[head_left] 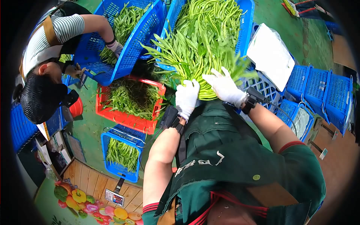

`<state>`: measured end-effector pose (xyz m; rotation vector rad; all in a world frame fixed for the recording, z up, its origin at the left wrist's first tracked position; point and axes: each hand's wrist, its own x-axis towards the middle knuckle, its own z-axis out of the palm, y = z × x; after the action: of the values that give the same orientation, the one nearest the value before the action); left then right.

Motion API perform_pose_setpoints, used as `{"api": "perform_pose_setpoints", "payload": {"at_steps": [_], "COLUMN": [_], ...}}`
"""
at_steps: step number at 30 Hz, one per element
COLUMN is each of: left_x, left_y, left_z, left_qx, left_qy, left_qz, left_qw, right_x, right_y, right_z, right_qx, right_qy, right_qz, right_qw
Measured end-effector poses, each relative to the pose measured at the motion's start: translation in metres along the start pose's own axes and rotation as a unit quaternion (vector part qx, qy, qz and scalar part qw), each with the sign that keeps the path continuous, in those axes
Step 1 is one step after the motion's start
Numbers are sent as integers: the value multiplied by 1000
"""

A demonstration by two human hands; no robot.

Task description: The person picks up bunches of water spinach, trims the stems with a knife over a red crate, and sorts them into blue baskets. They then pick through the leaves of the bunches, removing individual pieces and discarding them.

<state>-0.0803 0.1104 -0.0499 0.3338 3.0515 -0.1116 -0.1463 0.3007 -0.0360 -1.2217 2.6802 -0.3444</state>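
Both my hands wear white gloves and are at the near end of a large bundle of long green leafy stems (195, 60). My left hand (187, 97) is closed on the stems at the bundle's lower left edge. My right hand (224, 87) rests on the bundle's right side, its fingers spread over the stems. Leaves to the right of the bundle are blurred. Beneath and behind the stems is a blue basket (246, 28), piled with more of the same greens.
At the left a co-worker (69, 30) bends over a tilted blue basket (131, 56). A red basket (150, 123) and a small blue basket (106, 150) hold greens. At the right are a white slab (270, 50) and several blue baskets (317, 88).
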Motion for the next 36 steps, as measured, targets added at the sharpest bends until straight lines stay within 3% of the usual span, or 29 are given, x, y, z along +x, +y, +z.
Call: {"api": "perform_pose_setpoints", "payload": {"at_steps": [1, 3, 4, 8, 10, 11, 13, 14, 15, 16, 17, 19, 20, 21, 22, 23, 27, 29, 31, 33, 36], "left_x": [-1, 1, 1, 1, 5, 10, 23, 31, 37, 43, 48, 58, 59, 59, 58, 55, 44, 39, 33, 29, 25], "left_y": [0, 1, 2, 1, 0, -3, -14, -18, -23, -29, -35, -47, -53, -58, -61, -63, -61, -57, -58, -52, -54], "left_z": [0, -1, -2, -2, -11, -19, -33, -37, -39, -42, -46, -90, -100, -108, -121, -132, -93, -76, -71, -71, -67], "left_qx": [3, 15, 11, -5, -71, -66, -180, -226, -216, -271, -324, -443, -596, -728, -810, -843, -876, -890, -884, -870, -869], "left_qy": [0, 1, -9, -16, -21, -17, -62, -45, -36, 25, 87, 31, -3, -41, -62, -80, -118, -119, -127, -82, -71], "left_qz": [5, -3, -11, -11, -43, -40, -64, -92, -87, -91, -91, -134, -163, -187, -200, -189, -211, -218, -223, -216, -202], "left_qw": [1000, 1000, 1000, 1000, 996, 997, 980, 969, 972, 958, 938, 886, 787, 658, 548, 497, 417, 382, 390, 437, 446], "right_x": [-7, -2, -13, -24, -12, -7, -1, -6, -6, -1, 6, -5, -8, -3, 2, 6, 20, 25, 27, 24, 18], "right_y": [5, -11, -19, -33, -35, -40, -56, -57, -57, -56, -56, -49, -41, -35, -33, -30, -20, -23, -28, -35, -33], "right_z": [19, -10, -9, -18, -38, -55, -88, -96, -90, -91, -96, -65, -17, -6, 1, 4, 3, 6, 6, 6, 11], "right_qx": [18, 39, 49, 27, -39, -40, 136, 115, 255, 374, 475, 487, 710, 713, 793, 858, 906, 906, 905, 896, 877], "right_qy": [-6, -158, -85, -66, 142, 148, 127, 85, 34, -126, -280, -236, -234, -228, -165, -102, -9, -7, -10, 12, -19], "right_qz": [16, 73, 80, 103, 22, 24, 7, -74, -47, 35, 111, 71, 166, 154, 192, 227, 176, 176, 176, 233, 227], "right_qw": [1000, 984, 992, 992, 989, 988, 983, 987, 965, 918, 827, 838, 643, 645, 554, 450, 384, 385, 388, 379, 423]}}
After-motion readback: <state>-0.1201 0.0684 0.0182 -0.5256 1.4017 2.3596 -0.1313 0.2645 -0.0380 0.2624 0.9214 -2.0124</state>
